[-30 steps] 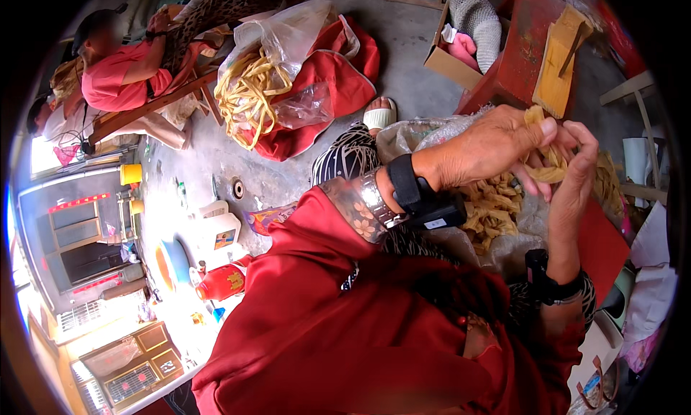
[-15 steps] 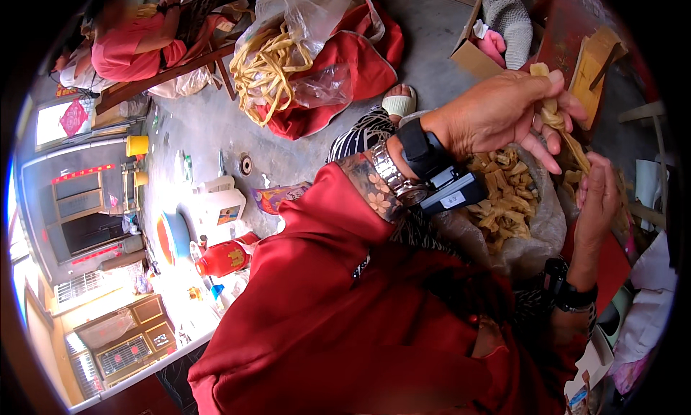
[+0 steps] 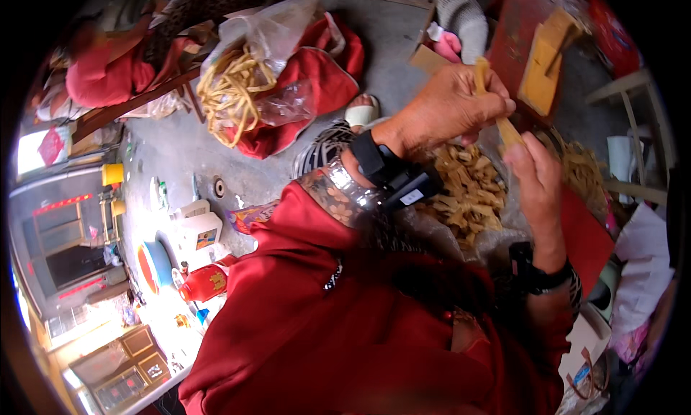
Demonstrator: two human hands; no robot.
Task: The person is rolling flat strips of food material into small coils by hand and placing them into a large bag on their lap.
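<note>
My left hand [image 3: 457, 104] is closed on a yellowish-tan strip [image 3: 508, 132], which looks like tofu skin. One end of the strip sticks up past the thumb. My right hand [image 3: 538, 183] pinches the strip's lower part between thumb and fingers. The strip runs slantwise between both hands; any knot in it is hidden by my left fingers. Below my hands, a clear plastic bag [image 3: 512, 212] holds a heap of short tan knotted pieces [image 3: 466, 188].
A yellow wooden block [image 3: 541, 73] rests on a red wooden surface [image 3: 512, 33] at upper right. Long tan strips [image 3: 234, 91] lie on plastic and red cloth [image 3: 317, 77] across the floor. Another person in pink [image 3: 108, 73] sits at far left. A red thermos [image 3: 205, 282] stands lower left.
The whole view has shifted, so things sit further left. My left hand has turned and closed over the strip where a knot or twist showed. My right hand still pinches the lower end.
</note>
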